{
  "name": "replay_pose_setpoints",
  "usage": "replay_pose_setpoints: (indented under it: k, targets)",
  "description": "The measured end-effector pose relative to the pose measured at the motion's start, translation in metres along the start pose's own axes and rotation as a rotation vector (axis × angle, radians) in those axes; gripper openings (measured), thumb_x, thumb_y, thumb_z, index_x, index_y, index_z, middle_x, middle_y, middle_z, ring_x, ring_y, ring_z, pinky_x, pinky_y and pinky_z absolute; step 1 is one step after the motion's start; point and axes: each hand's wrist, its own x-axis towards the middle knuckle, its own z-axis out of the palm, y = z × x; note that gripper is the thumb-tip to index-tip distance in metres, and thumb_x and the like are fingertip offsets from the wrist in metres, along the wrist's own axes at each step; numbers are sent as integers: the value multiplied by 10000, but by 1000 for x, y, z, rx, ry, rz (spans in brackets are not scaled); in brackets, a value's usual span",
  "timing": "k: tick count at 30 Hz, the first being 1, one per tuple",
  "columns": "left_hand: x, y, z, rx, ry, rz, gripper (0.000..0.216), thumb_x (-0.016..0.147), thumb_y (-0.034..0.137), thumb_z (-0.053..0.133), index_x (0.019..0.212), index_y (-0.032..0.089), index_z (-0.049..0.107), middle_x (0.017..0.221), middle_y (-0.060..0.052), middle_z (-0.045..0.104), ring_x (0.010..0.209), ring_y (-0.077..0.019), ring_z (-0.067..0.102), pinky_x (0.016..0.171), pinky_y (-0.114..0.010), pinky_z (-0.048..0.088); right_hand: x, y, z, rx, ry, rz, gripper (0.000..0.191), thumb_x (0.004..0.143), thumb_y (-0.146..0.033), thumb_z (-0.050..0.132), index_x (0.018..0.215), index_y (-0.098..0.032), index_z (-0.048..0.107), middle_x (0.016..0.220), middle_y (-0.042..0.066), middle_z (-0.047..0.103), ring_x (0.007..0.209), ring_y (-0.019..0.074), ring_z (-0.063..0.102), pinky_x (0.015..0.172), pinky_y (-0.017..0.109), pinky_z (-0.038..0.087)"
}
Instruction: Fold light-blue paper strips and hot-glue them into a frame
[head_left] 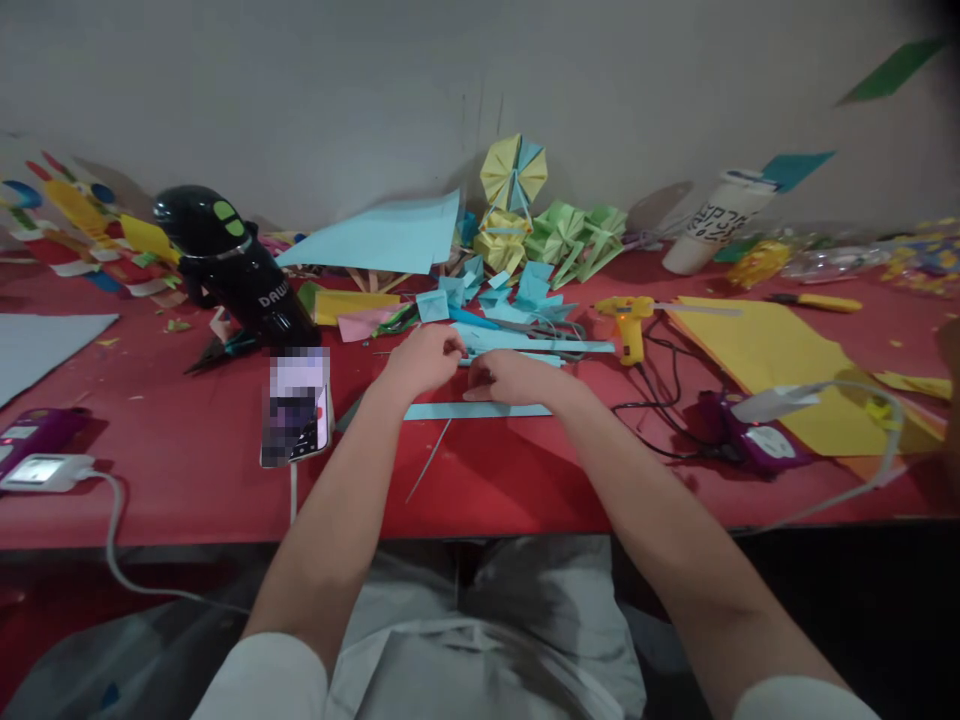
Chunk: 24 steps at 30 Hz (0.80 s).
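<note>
Both hands meet over the middle of the table. My left hand (426, 358) has its fingers bent together beside light blue paper; what they pinch, if anything, is hidden. Close by, my right hand (517, 378) curls its fingers inward, and their contents cannot be made out. Just below the hands lies a long light blue paper strip (480, 411), near the right fingertips. Beyond them rest more blue paper strips (559, 343) and folded blue paper pieces (534, 288). A thin stick (429, 460) lies slantwise on the red tabletop (487, 480).
A yellow glue gun (628, 325) with a black cord stands right of the hands, near yellow paper sheets (795, 370). To the left are a phone (300, 410) on a cable and a black tumbler (240, 265). Folded paper ornaments (514, 200) stand against the wall.
</note>
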Motion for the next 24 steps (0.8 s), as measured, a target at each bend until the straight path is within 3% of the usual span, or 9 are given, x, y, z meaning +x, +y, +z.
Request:
replay_pose_setpoints:
  k: [4, 8, 14, 19, 24]
  targets:
    - [2, -9, 17, -32, 24, 7, 233, 822, 183, 534, 929, 200, 740, 1003, -92, 750, 920, -227, 662, 845, -350, 511, 6, -3, 18, -24, 41, -48, 112, 857, -218, 632, 903, -148, 708, 912, 103, 734, 758, 192, 625, 643, 275, 394]
    - [-2, -12, 20, -31, 39, 6, 239, 828, 196, 526, 937, 215, 738, 1000, -80, 749, 914, -224, 660, 847, -359, 511, 4, 1, 25, 3, 85, -86, 133, 900, -203, 573, 954, -146, 680, 981, 114, 724, 819, 191, 625, 700, 271, 405]
    - [-3, -18, 24, -112, 2, 50, 204, 822, 220, 550, 917, 193, 728, 949, -74, 742, 876, -202, 658, 825, -325, 508, -4, 12, 18, 114, 190, -61, 137, 931, -241, 516, 863, -164, 606, 795, 35, 640, 701, 146, 510, 667, 265, 361]
    - [-5, -14, 25, -244, -91, 133, 207, 801, 217, 550, 907, 174, 723, 898, -46, 739, 836, -171, 648, 799, -287, 488, -4, 25, 16, 273, 303, -46, 171, 913, -309, 485, 819, -180, 546, 779, 27, 610, 710, 156, 508, 685, 290, 386]
    - [-7, -6, 29, -351, -168, 149, 241, 798, 388, 618, 771, 162, 698, 698, -10, 650, 665, -140, 548, 637, -266, 422, 3, 32, 19, 464, 449, -44, 144, 859, -305, 533, 767, -200, 494, 715, 14, 585, 648, 151, 528, 643, 302, 435]
